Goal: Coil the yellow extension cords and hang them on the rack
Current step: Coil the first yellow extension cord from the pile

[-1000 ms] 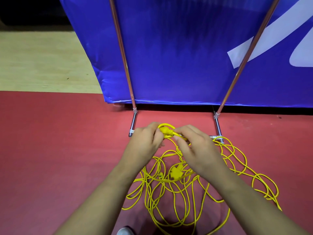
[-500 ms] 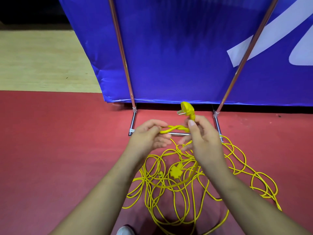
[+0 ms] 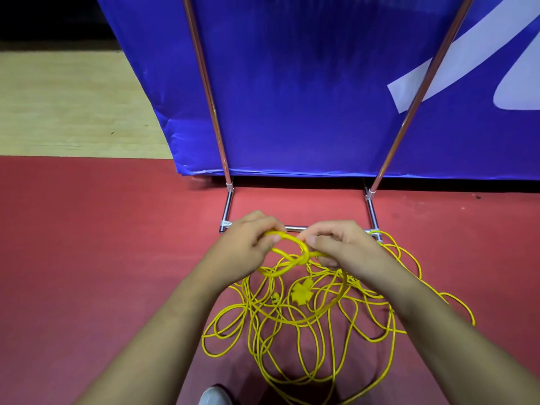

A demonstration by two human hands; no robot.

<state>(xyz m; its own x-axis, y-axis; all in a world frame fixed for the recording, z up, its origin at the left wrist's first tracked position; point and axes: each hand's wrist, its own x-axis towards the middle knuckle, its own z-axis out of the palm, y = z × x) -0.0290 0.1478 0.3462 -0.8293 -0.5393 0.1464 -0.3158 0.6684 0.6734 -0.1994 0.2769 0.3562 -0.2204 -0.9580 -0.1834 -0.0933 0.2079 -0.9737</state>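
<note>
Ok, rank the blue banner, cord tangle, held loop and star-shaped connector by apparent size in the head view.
1. blue banner, cut off by the frame edges.
2. cord tangle on the floor.
3. held loop, then star-shaped connector. The loop looks slightly larger but sits nearer the camera, so that order is unsure.

A sports hall, it seems — red court flooring, wooden boards, blue banner.

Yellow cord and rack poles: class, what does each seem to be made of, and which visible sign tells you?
Yellow cord: likely plastic or rubber sheath, smooth, glossy; it bends in loose loops. Rack poles: probably metal tube, polished; bright highlights run along them.
</note>
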